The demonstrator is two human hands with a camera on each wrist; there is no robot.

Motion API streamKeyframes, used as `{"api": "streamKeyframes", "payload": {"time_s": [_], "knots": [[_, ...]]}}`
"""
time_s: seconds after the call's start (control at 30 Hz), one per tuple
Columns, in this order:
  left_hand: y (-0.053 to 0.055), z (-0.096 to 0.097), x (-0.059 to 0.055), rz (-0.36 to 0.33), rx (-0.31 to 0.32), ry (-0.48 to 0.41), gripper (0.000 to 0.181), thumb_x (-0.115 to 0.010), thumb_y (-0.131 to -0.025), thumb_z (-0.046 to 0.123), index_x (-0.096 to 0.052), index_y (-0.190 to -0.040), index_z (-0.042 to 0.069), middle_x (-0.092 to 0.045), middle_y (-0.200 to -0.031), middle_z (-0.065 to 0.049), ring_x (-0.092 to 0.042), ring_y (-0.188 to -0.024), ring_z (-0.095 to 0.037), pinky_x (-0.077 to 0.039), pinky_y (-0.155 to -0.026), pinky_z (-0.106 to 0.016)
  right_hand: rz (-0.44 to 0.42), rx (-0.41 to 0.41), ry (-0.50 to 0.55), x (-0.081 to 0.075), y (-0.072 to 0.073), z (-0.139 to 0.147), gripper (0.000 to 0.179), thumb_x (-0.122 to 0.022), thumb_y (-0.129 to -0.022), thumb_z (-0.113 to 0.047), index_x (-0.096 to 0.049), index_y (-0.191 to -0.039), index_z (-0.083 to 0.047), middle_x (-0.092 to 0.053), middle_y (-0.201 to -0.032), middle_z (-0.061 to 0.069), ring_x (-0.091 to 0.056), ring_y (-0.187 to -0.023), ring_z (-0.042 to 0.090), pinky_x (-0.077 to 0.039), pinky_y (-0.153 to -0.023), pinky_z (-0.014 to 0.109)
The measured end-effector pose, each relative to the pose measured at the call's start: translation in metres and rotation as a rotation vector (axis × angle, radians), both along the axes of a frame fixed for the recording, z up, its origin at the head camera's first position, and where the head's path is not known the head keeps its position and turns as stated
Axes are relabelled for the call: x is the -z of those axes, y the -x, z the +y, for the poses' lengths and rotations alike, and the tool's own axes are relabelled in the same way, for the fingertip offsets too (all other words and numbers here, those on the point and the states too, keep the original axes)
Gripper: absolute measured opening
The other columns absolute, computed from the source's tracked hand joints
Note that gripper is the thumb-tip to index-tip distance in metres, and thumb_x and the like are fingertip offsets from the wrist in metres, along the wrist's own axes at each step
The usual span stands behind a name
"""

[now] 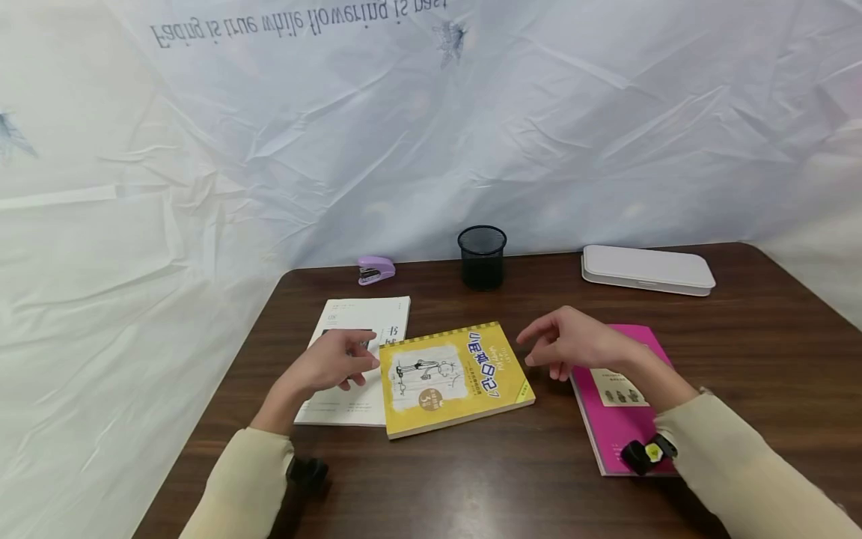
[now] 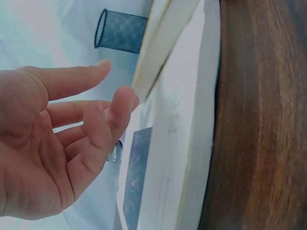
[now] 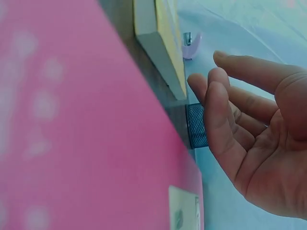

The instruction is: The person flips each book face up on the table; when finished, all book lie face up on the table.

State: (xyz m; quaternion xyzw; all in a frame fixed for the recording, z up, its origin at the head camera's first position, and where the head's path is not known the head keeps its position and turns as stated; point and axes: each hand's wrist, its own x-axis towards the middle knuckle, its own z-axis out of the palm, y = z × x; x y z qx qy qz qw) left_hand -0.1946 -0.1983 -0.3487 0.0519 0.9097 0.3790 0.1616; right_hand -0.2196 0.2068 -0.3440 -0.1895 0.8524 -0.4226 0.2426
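**Two Hands Beside a Yellow Book**

Think of the yellow book [image 1: 431, 378] as the middle of a clock, with 12 o'clock pointing away from the person. The book lies flat on the brown tabletop [image 1: 485, 479], a bit tilted. It has a drawing on its front, and its 9 o'clock end lies over the edge of a white book [image 1: 337, 409].

The left hand [image 1: 331, 361] is at 9 o'clock, above the white book. Its thumb and fingers are apart and softly bent. The fingertips are very near the yellow book, but I cannot tell if they touch it.

The right hand [image 1: 572, 340] is between 2 and 3 o'clock. Its thumb and fingers are apart too, and softly bent. There is a small gap between its fingertips and the yellow book. Just below this hand, at 3 o'clock, is a bright pink book [image 1: 616, 438] with a pale label [image 1: 621, 391].

Farther back, a black mesh cup [image 1: 482, 262] stands up at 12 o'clock. A little purple stapler [image 1: 376, 270] sits at 11 o'clock. A long white case [image 1: 646, 271] lies at 2 o'clock.

The person wears cream sleeves [image 1: 747, 471]. Behind it all hangs a wrinkly white sheet [image 1: 404, 165] with upside-down words near its top.
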Motion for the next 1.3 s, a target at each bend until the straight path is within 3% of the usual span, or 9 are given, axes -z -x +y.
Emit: {"api": "streamKeyframes", "payload": {"time_s": [0.23,0.6,1.3], "knots": [[0.005,0.001,0.007,0.001,0.003,-0.019,0.054,-0.072,-0.098,0.009,-0.057,-0.149,0.0,-0.074,-0.1,-0.011,-0.069,-0.069,-0.017,-0.057,-0.059,-0.031,-0.038,-0.016,0.009,0.008,-0.012,0.003,0.047,-0.08,-0.093,-0.014,-0.066,-0.133,0.004,-0.075,-0.081,0.014,-0.067,-0.06,0.018,-0.064,-0.063,0.033],[0.011,0.003,0.015,-0.024,-0.043,-0.009,0.044,-0.072,-0.098,0.007,-0.067,-0.142,0.006,-0.071,-0.095,-0.009,-0.067,-0.065,-0.017,-0.054,-0.057,-0.028,-0.086,-0.048,-0.012,0.016,-0.021,-0.011,0.037,-0.086,-0.086,-0.01,-0.065,-0.115,-0.002,-0.073,-0.083,0.01,-0.069,-0.062,0.019,-0.064,-0.061,0.035],[0.009,0.008,0.017,-0.024,-0.104,-0.055,0.042,-0.074,-0.093,0.0,-0.07,-0.134,0.003,-0.073,-0.087,-0.008,-0.066,-0.06,-0.016,-0.053,-0.053,-0.026,-0.075,-0.003,-0.025,0.02,-0.018,-0.012,0.046,-0.086,-0.086,-0.007,-0.06,-0.123,-0.002,-0.069,-0.084,0.011,-0.068,-0.06,0.018,-0.063,-0.059,0.034]]}}
